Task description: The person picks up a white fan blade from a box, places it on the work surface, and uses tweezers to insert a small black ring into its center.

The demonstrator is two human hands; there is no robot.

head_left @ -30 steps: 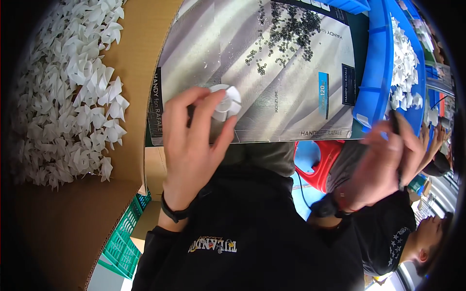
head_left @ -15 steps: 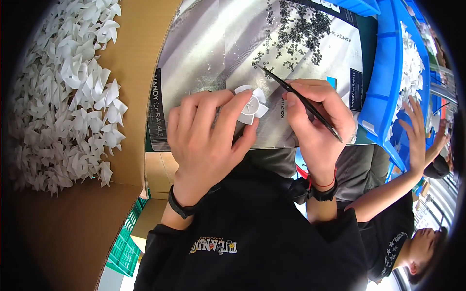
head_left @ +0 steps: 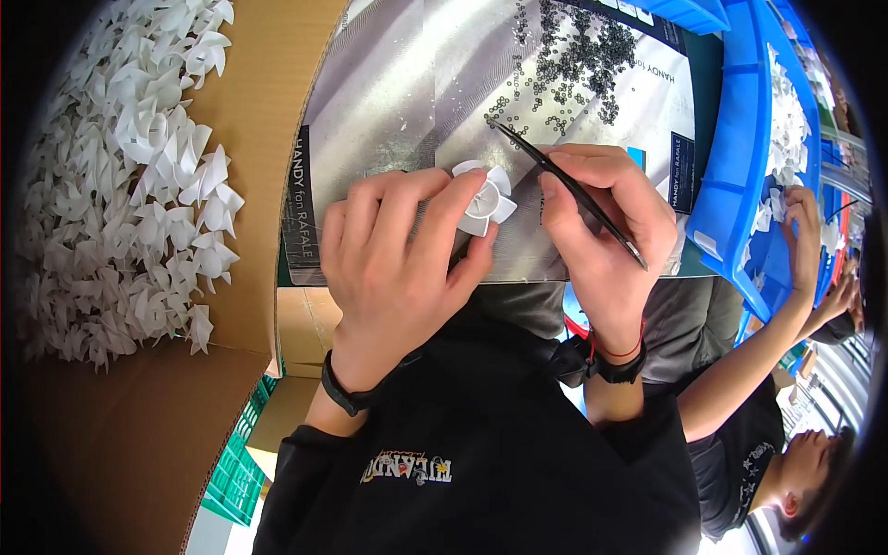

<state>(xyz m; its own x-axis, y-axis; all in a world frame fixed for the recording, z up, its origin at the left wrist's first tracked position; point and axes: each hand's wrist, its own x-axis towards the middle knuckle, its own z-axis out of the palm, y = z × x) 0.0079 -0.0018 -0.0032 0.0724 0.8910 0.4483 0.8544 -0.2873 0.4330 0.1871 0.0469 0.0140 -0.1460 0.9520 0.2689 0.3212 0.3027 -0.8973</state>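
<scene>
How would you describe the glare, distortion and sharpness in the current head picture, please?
Head view: pale glare on the printed cardboard; head view: the blue bin looks bowed near the right rim, and the picture's corners go black; head view: the left hand, fan wheel, right hand and tweezers look fairly sharp.

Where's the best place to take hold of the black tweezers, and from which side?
Likely the middle of the black tweezers, from the near right, where the right hand pinches them. They are slender and slant away leftward, their fine tip by the small black rings, so leave that end free.
</scene>
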